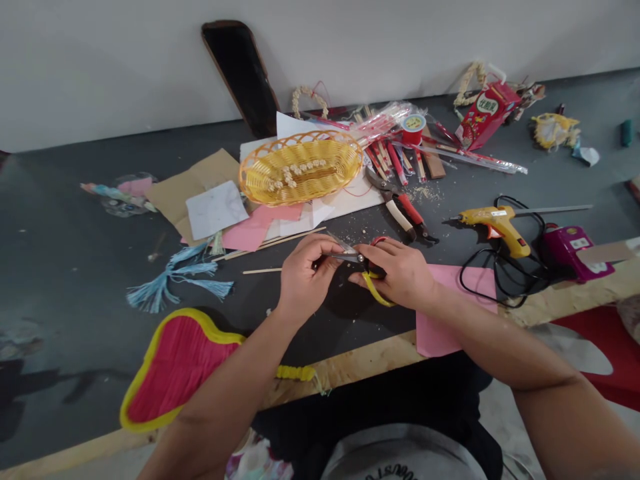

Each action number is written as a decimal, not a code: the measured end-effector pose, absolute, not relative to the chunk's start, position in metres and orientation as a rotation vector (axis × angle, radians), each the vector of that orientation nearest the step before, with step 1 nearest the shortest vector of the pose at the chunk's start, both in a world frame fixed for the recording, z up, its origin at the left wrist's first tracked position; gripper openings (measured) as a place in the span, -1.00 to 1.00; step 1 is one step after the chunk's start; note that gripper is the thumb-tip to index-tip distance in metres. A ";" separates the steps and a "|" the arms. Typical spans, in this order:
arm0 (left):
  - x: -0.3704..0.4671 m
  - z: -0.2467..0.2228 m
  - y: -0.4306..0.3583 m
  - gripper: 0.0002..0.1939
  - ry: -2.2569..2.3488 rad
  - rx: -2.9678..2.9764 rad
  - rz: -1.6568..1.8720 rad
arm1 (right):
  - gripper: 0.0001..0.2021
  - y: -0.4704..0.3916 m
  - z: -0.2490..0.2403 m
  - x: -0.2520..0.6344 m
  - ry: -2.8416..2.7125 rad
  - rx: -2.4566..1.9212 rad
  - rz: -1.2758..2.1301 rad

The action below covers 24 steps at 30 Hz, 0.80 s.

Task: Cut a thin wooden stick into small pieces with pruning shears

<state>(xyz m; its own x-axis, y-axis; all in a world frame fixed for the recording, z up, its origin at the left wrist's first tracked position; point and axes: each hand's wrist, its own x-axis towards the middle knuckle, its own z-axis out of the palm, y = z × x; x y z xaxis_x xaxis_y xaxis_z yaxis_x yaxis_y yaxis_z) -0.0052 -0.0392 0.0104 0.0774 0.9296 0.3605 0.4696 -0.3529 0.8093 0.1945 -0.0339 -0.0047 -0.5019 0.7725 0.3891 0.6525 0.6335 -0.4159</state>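
My right hand (403, 272) grips a pair of scissors (373, 288) with yellow handles, its fingers in the loops. The blades stand apart and point left toward my left hand (307, 272). Thumb and fingertips of that hand are pinched together beside the blades. What they pinch is too small and covered to make out. Thin wooden sticks (273, 245) lie just behind my left hand. Left of my forearm rests a pink fan-shaped piece (187, 370) with a yellow edge, partly covered by the arm. A light-blue tassel (173, 277) lies behind it.
Behind my hands stands a yellow woven basket (300, 190) holding small pale beads. Pliers (403, 208), a yellow glue gun (500, 223) with a black cord, and pink paper (443, 333) lie to the right. A phone (243, 77) leans on the wall near a red drink carton (487, 115).
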 end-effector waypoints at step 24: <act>-0.015 -0.013 -0.024 -0.84 1.514 2.257 0.870 | -0.59 -0.021 -0.006 0.202 -2.063 -1.073 0.378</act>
